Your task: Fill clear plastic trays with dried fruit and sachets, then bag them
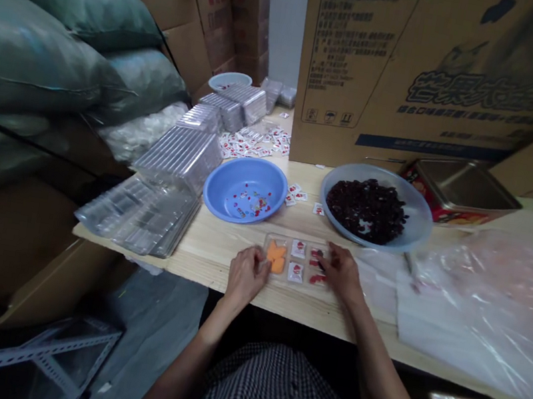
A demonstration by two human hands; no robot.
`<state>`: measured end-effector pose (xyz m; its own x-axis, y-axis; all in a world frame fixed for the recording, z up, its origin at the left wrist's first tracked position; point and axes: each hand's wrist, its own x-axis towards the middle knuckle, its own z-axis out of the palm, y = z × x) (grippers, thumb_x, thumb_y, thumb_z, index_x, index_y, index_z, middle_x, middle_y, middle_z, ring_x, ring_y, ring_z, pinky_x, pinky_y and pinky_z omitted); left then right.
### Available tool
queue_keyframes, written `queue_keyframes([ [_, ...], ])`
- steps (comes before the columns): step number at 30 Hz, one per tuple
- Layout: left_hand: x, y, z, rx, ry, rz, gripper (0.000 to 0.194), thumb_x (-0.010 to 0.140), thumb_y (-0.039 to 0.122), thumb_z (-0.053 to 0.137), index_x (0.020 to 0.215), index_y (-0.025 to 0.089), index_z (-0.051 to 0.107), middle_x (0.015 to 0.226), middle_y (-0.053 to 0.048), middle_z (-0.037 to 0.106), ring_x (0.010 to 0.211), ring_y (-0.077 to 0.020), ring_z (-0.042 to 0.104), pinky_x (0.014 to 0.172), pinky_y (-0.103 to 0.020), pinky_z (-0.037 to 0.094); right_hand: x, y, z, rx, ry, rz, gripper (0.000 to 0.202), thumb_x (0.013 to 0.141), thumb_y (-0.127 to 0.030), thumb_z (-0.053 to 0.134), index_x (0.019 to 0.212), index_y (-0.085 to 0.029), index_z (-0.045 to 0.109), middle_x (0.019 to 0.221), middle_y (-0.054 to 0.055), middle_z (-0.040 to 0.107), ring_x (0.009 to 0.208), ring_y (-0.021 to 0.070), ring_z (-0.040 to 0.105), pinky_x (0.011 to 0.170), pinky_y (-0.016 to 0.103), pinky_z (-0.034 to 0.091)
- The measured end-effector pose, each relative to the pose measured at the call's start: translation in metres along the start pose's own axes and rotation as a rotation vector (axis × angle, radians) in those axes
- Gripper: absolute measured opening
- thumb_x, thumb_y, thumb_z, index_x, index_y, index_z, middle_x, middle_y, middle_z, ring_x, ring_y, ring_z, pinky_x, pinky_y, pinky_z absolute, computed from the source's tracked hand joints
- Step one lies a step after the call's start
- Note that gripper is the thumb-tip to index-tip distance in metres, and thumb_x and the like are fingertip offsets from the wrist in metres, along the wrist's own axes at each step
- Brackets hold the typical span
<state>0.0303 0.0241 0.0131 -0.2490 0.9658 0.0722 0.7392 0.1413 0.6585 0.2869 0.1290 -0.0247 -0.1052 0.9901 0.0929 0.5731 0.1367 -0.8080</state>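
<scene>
A clear plastic tray (286, 281) lies near the table's front edge. Orange pieces (276, 257) fill its left part, two small white packets (295, 272) sit in the middle, and red pieces (317, 279) are on the right. At the tray's left edge is my left hand (247, 273), its fingers curled together; whether they pinch anything is hidden. My right hand (342, 273) is over the right compartments, its fingertips pinched on a dark piece (321, 257). Beyond the tray stand a blue basin (218, 185) with small colourful packets and a pale bowl (421, 227) of dark red pieces.
Stacked clear trays (180, 152) stand at the left, with scattered white packets (260, 141) behind. A large cardboard box (394, 64) rises at the back, beside a metal tin (465, 190). Plastic bags (498, 297) cover the right side. Sacks (32, 48) are piled far left.
</scene>
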Motion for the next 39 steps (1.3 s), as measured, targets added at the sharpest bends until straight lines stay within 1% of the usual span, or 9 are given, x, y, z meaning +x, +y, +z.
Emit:
queue_keyframes([
  [4, 0.01, -0.002, 0.001, -0.016, -0.028, -0.031, 0.038, 0.087, 0.039, 0.06, 0.117, 0.017, 0.053, 0.108, -0.014, 0.063, 0.101, -0.0283, 0.06, 0.087, -0.04, 0.044, -0.02, -0.008, 0.0, 0.186, 0.022, 0.131, 0.069, 0.075, -0.047, 0.069, 0.133, -0.012, 0.059, 0.079, 0.004, 0.063, 0.066, 0.0174, 0.057, 0.068, 0.036, 0.05],
  [7, 0.015, -0.006, 0.002, -0.094, -0.141, -0.036, 0.029, 0.084, 0.034, 0.064, 0.106, 0.017, 0.057, 0.095, -0.008, 0.063, 0.088, -0.0232, 0.06, 0.08, -0.035, 0.044, -0.03, -0.018, 0.0, 0.341, 0.05, 0.176, 0.071, 0.071, -0.047, 0.074, 0.131, -0.013, 0.059, 0.074, 0.0, 0.061, 0.064, 0.0158, 0.056, 0.065, 0.035, 0.05],
  [13, 0.011, 0.0, -0.005, -0.736, -0.191, -0.165, 0.033, 0.077, 0.04, 0.075, 0.094, 0.019, 0.056, 0.081, 0.001, 0.06, 0.074, -0.013, 0.058, 0.072, -0.026, 0.047, -0.044, -0.031, -0.014, 0.85, -0.035, 0.331, 0.073, 0.061, -0.046, 0.087, 0.124, -0.021, 0.061, 0.071, -0.004, 0.063, 0.068, 0.0167, 0.066, 0.066, 0.032, 0.053],
  [19, -0.008, 0.022, 0.001, -1.264, -0.568, -0.501, 0.05, 0.071, 0.032, 0.083, 0.115, 0.018, 0.065, 0.11, -0.01, 0.072, 0.098, -0.0222, 0.07, 0.086, -0.034, 0.057, -0.042, -0.039, -0.031, 0.88, -0.056, 0.336, 0.068, 0.059, -0.043, 0.089, 0.119, -0.022, 0.064, 0.073, -0.004, 0.063, 0.065, 0.0137, 0.063, 0.064, 0.028, 0.052],
  [23, -0.02, 0.029, 0.018, -1.339, -0.519, -0.644, 0.048, 0.069, 0.025, 0.086, 0.112, 0.015, 0.068, 0.103, -0.009, 0.077, 0.091, -0.0218, 0.074, 0.083, -0.03, 0.059, -0.046, -0.029, -0.047, 0.651, 0.047, 0.248, 0.063, 0.069, -0.047, 0.081, 0.123, -0.021, 0.062, 0.09, 0.001, 0.062, 0.072, 0.0145, 0.064, 0.068, 0.03, 0.055],
  [28, -0.023, 0.03, 0.026, -1.439, -0.415, -0.686, 0.045, 0.075, 0.018, 0.079, 0.118, 0.013, 0.066, 0.114, -0.012, 0.075, 0.099, -0.0243, 0.073, 0.086, -0.03, 0.06, -0.079, -0.014, -0.085, -0.178, 0.278, 0.149, 0.043, 0.09, -0.046, 0.059, 0.123, -0.018, 0.062, 0.116, 0.013, 0.057, 0.102, 0.0255, 0.06, 0.087, 0.04, 0.053],
  [33, -0.022, 0.029, 0.023, -1.515, -0.328, -0.717, 0.045, 0.076, 0.009, 0.075, 0.12, 0.011, 0.065, 0.115, -0.013, 0.074, 0.1, -0.0234, 0.073, 0.089, -0.032, 0.06, -0.1, -0.013, -0.085, -0.68, 0.054, 0.229, 0.034, 0.087, -0.043, 0.067, 0.107, -0.016, 0.063, 0.108, 0.013, 0.058, 0.105, 0.0284, 0.057, 0.082, 0.034, 0.051],
  [37, -0.03, 0.026, 0.02, -1.569, -0.293, -0.729, 0.043, 0.075, 0.012, 0.078, 0.116, 0.011, 0.066, 0.111, -0.013, 0.075, 0.097, -0.0238, 0.074, 0.09, -0.033, 0.06, -0.087, -0.014, -0.075, -0.888, -0.045, 0.256, 0.021, 0.095, -0.024, 0.05, 0.11, -0.013, 0.061, 0.109, 0.015, 0.06, 0.105, 0.0278, 0.057, 0.076, 0.032, 0.048],
  [39, -0.032, 0.023, 0.02, -1.592, -0.292, -0.717, 0.043, 0.075, 0.013, 0.079, 0.116, 0.011, 0.067, 0.113, -0.014, 0.075, 0.1, -0.0254, 0.073, 0.092, -0.036, 0.059, -0.076, -0.015, -0.074, -0.918, -0.097, 0.267, 0.025, 0.097, -0.029, 0.049, 0.109, -0.011, 0.062, 0.107, 0.018, 0.062, 0.103, 0.0286, 0.058, 0.078, 0.034, 0.047],
])
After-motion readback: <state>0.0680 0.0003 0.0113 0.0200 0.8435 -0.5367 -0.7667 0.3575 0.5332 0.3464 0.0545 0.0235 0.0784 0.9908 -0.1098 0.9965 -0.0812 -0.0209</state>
